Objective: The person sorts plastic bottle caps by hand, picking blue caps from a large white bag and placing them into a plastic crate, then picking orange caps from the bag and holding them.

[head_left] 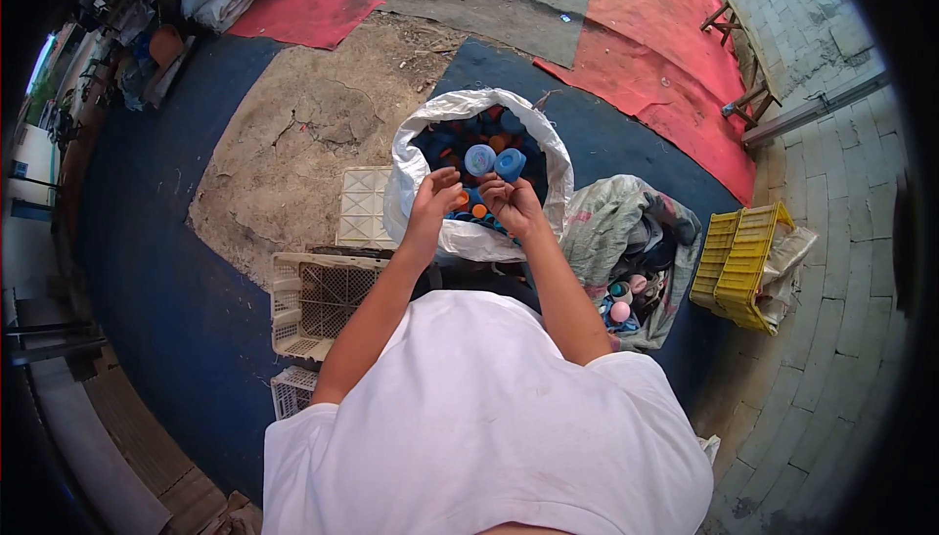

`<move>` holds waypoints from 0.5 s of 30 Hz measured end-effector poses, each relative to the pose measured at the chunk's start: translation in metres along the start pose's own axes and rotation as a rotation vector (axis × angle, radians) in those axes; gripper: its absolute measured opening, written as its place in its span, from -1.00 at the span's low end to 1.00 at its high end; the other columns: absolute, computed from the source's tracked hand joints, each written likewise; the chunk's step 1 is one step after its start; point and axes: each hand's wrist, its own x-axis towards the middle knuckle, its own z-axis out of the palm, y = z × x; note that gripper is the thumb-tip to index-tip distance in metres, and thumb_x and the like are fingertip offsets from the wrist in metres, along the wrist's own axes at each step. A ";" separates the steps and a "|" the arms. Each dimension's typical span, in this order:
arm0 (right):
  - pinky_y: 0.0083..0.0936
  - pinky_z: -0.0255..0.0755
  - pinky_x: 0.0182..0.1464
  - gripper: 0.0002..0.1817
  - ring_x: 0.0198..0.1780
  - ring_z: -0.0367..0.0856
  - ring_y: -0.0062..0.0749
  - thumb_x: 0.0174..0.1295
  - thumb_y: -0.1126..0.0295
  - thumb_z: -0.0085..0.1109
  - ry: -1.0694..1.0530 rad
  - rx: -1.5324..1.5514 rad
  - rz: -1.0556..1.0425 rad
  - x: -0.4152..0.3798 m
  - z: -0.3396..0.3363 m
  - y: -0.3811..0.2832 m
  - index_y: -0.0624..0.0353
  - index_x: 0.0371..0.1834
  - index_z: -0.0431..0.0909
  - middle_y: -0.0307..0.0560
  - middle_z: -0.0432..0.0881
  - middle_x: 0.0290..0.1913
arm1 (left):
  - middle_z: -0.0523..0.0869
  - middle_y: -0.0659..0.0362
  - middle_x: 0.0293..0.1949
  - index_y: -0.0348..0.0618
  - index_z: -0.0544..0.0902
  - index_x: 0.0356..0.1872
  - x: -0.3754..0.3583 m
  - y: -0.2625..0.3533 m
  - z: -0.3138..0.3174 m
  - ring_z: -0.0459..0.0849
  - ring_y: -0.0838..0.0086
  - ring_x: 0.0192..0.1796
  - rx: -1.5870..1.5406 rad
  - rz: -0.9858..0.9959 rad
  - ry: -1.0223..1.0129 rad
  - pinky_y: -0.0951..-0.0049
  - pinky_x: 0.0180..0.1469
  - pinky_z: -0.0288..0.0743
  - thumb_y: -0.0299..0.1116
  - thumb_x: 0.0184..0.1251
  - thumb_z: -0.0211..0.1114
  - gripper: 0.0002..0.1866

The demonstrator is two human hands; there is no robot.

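Note:
A white woven sack (403,183) stands open in front of me, filled with blue and orange plastic caps. My right hand (513,206) is over its near side, fingers pinched at the lower edge of a blue cap (510,164). Right beside that one, a paler round blue cap (479,159) faces up, just above the same fingertips. My left hand (435,200) hovers at the sack's left rim with its fingers loosely bent and apart. An orange cap (478,211) lies among the others below the hands.
To the right, a greyish sack (599,232) holds mixed containers, with yellow crates (736,266) beyond it. Beige plastic crates (293,305) stand at my left. Red sheeting (650,75) covers ground ahead, and a wooden bench (751,75) is by the block wall.

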 end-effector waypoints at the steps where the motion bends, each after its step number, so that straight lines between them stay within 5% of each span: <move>1: -0.64 0.43 -0.33 -0.84 -0.39 0.43 -0.54 0.49 0.49 -0.05 -0.019 -0.009 0.005 0.000 -0.001 0.003 0.43 -0.10 0.39 -0.09 0.43 -0.27 | 0.50 0.03 0.35 -0.22 0.36 0.45 0.008 -0.001 0.008 0.59 0.42 0.27 -0.014 -0.004 0.038 0.35 0.31 0.49 -0.17 0.47 0.37 -0.35; 4: -0.61 0.42 -0.32 -0.81 -0.44 0.41 -0.54 0.51 0.45 -0.07 -0.053 -0.030 0.002 -0.001 -0.001 0.011 0.43 -0.16 0.39 -0.12 0.43 -0.31 | 0.50 0.02 0.34 -0.22 0.32 0.48 0.029 -0.003 0.023 0.55 0.41 0.33 -0.143 -0.062 -0.056 0.37 0.34 0.46 -0.15 0.49 0.36 -0.32; 9: -0.63 0.42 -0.36 -0.77 -0.46 0.42 -0.61 0.53 0.40 -0.08 -0.195 -0.094 0.103 -0.001 -0.009 0.004 0.40 -0.14 0.46 -0.13 0.49 -0.32 | 0.63 0.05 0.17 -0.23 0.36 0.38 0.043 -0.005 0.029 0.73 0.39 0.13 -0.143 -0.030 0.000 0.42 0.14 0.69 -0.37 0.49 0.36 -0.45; 15: -0.66 0.43 -0.54 -0.74 -0.39 0.60 -0.54 0.51 0.33 0.05 0.344 -0.671 -0.460 -0.003 -0.003 0.018 0.23 0.12 0.53 -0.08 0.64 -0.22 | 0.65 0.07 0.11 -0.12 0.44 0.35 0.039 -0.008 0.024 0.74 0.38 0.08 -0.218 -0.016 0.220 0.33 0.08 0.76 -0.49 0.47 0.33 -0.52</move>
